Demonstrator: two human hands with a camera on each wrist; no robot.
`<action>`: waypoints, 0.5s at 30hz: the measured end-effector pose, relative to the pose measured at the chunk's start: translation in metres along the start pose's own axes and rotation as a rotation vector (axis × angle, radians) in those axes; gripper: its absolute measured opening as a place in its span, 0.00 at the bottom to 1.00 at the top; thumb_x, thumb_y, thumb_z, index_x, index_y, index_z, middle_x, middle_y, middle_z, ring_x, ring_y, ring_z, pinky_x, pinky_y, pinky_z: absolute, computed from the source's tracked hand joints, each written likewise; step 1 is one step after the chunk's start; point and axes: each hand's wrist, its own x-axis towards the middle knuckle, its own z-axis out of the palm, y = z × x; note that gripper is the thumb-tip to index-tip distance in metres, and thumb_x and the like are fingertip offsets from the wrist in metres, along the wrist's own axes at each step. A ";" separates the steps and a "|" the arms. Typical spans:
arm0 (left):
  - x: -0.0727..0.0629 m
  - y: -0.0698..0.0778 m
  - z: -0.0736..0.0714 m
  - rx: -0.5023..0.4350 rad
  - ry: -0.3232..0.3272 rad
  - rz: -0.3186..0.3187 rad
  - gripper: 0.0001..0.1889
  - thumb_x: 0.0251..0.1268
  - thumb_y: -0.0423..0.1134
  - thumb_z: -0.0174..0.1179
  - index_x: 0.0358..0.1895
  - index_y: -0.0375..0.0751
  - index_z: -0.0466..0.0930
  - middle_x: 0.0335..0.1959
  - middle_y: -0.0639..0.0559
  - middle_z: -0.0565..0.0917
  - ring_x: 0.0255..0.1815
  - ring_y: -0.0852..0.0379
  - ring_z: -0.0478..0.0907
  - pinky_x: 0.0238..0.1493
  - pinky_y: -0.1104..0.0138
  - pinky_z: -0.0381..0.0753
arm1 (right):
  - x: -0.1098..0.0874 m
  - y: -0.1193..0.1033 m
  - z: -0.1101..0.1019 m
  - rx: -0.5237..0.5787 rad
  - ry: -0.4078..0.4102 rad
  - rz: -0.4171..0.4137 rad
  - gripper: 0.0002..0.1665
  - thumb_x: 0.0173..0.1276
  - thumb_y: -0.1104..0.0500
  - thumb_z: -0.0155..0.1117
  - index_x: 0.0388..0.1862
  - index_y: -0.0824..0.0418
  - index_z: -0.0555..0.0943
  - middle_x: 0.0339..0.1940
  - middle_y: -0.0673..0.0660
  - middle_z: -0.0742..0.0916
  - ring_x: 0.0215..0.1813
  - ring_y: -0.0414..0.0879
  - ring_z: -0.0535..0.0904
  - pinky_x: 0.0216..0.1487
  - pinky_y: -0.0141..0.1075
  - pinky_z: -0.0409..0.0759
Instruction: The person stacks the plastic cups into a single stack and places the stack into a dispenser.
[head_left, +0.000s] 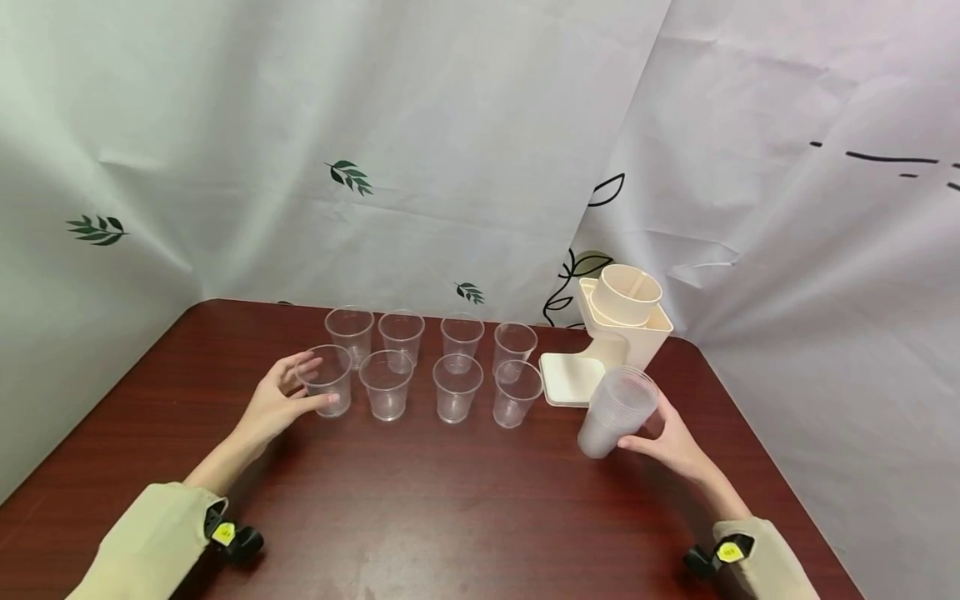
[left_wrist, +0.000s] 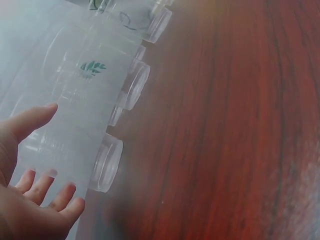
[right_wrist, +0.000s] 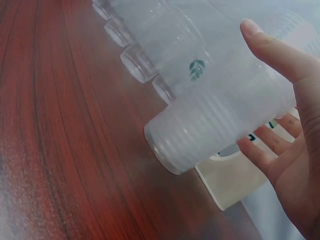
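Observation:
Thumb in front and fingers behind, my left hand [head_left: 277, 402] holds a clear plastic cup [head_left: 335, 383] at the left end of the front row. In the left wrist view the base of this cup [left_wrist: 107, 164] shows beside the fingertips. My right hand [head_left: 671, 442] grips a tilted stack of nested clear plastic cups [head_left: 611, 417], which leans with its rims toward the upper right. The right wrist view shows the stack [right_wrist: 195, 130] lying between the thumb and the other fingers.
Several more clear cups stand upright in two rows, among them a front cup [head_left: 455, 387] and a back cup [head_left: 402, 333]. A cream-coloured stand with a round top [head_left: 628, 325] is at the back right, close behind the stack. A white curtain [head_left: 450, 150] hangs behind the dark wooden table [head_left: 450, 517].

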 end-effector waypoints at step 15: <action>-0.001 -0.005 0.003 -0.067 0.054 0.072 0.36 0.57 0.35 0.68 0.67 0.32 0.61 0.52 0.70 0.77 0.49 0.81 0.72 0.47 0.86 0.72 | 0.000 0.003 0.004 -0.046 0.042 0.065 0.49 0.50 0.83 0.63 0.71 0.72 0.55 0.60 0.44 0.76 0.57 0.32 0.75 0.53 0.23 0.77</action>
